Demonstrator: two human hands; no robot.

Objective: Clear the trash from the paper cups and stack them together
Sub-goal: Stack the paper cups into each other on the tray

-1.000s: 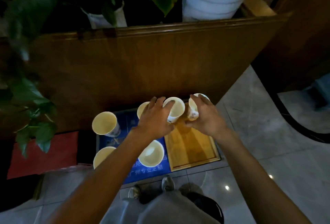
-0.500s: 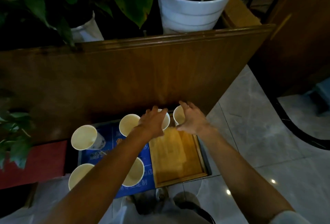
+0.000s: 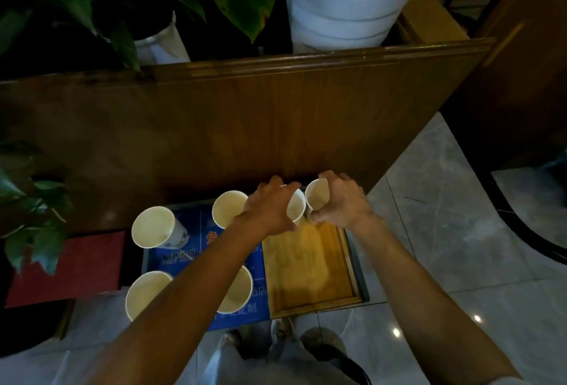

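Several white paper cups stand on a low blue-topped table (image 3: pixel 184 257). My left hand (image 3: pixel 270 211) grips one cup (image 3: pixel 295 207) at the far end of a wooden tray (image 3: pixel 310 265). My right hand (image 3: pixel 342 202) grips another cup (image 3: pixel 317 194) right beside it, rims almost touching. Both held cups tilt slightly toward me and look empty inside. An upright cup (image 3: pixel 228 208) stands just left of my left hand. Further cups stand at the left (image 3: pixel 153 226), front left (image 3: pixel 145 292) and under my left forearm (image 3: pixel 237 291).
A tall wooden panel (image 3: pixel 245 127) rises right behind the cups, with a white plant pot (image 3: pixel 343 13) and leafy plants (image 3: pixel 92 1) above it. A red mat (image 3: pixel 67 268) lies to the left. Grey tiled floor (image 3: pixel 445 246) spreads to the right. My shoes (image 3: pixel 282 331) show below.
Both hands have lowered with their cups toward the tray's far end. The view has tilted up, showing more of the plant pot.
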